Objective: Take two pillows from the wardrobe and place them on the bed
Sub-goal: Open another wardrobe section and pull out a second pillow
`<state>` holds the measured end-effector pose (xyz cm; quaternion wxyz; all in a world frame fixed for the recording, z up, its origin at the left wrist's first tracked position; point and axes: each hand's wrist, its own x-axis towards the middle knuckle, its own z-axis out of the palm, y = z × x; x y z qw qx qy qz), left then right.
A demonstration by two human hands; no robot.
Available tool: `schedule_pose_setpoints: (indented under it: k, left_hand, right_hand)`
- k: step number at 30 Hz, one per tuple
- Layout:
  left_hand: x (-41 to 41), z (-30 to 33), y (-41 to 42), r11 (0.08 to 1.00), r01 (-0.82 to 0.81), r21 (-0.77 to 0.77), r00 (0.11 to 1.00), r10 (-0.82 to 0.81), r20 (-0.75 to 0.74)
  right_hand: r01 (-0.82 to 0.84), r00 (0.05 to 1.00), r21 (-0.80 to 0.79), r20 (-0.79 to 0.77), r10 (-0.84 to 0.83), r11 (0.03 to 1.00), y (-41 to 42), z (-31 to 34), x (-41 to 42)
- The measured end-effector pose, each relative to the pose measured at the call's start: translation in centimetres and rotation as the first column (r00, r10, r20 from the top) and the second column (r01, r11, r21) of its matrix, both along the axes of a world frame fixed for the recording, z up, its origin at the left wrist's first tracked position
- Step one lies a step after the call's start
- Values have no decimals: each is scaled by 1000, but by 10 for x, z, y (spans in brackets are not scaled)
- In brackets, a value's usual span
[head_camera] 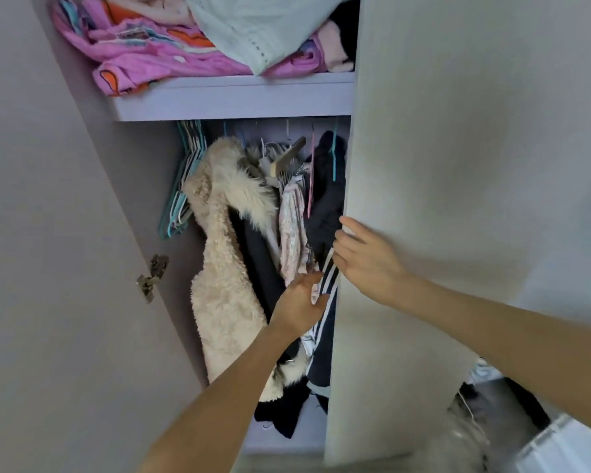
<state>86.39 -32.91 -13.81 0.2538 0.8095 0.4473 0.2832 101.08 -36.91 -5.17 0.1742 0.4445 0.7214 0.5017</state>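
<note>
The wardrobe (232,100) stands half open, and no pillow has come out yet. Nothing is being carried, and I see no bed from here, so the job looks like it is only just starting. Both pillows still have to be found, lifted out and taken to the bed.

Where are the pillows? Up at about 12 o'clock, on the top shelf, lies a heap of soft things: a pink blanket (151,52) with a pale white cloth (253,32) on top of it. One of those lumps could be a pillow (I honestly cannot tell from here). Under the shelf hang only clothes: a fluffy cream coat (219,254) near the middle, a pale flowery garment (292,227) beside it, and a dark garment with white stripes (325,312) by the door.

The right hand (365,257), at about 3 o'clock from the middle, has its fingers bent round the edge of the right door (458,165). It holds that edge, as if to pull the door wider. The fingertips are hidden behind the door, so I cannot see how tight the hold is.

The left hand (301,302), just below the middle, reaches in among the hanging clothes. Its fingers are loosely curled, with the thumb up, and they touch the striped garment. It looks more like pushing the cloth aside than holding it, but the far fingers are hidden, so I cannot be sure.

On the left door a metal hinge (152,274) shows at about 9 o'clock.
</note>
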Motion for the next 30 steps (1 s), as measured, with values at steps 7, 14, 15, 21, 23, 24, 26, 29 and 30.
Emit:
schedule_pose_setpoints:
  k: [7,14,15,21,23,24,26,29,30]
  left_hand:
    - [11,-10,-40,914,406,-14,912,-404,66]
    - [3,-16,-97,719,695,22,719,-695,5]
    - [3,-16,-104,689,724,32,690,-724,-7]
    - [37,-16,-144,469,883,5,461,-868,-186]
    - [48,-17,-160,400,916,-10,389,-896,-216]
    - [57,-16,-171,360,933,-9,348,-908,-233]
    - [72,-13,-186,327,945,-6,313,-909,-276]
    - [104,-5,-207,321,947,2,305,-897,-320]
    - [114,-1,-212,329,944,4,312,-891,-331]
  right_hand:
    - [-11,999,64,-47,14,998,-71,-11,-4]
    - [56,977,59,-211,-42,997,-171,-23,-5]
    - [100,970,53,-227,-86,994,-185,-25,-6]
    - [263,930,81,-287,-230,961,-266,-29,2]
    - [310,905,93,-332,-265,946,-291,-34,7]
    - [349,891,106,-345,-295,931,-306,-36,10]
    - [438,852,129,-377,-364,890,-325,-40,16]
    - [606,746,122,-432,-508,786,-352,-44,31]
    - [664,699,115,-445,-560,738,-359,-44,37]
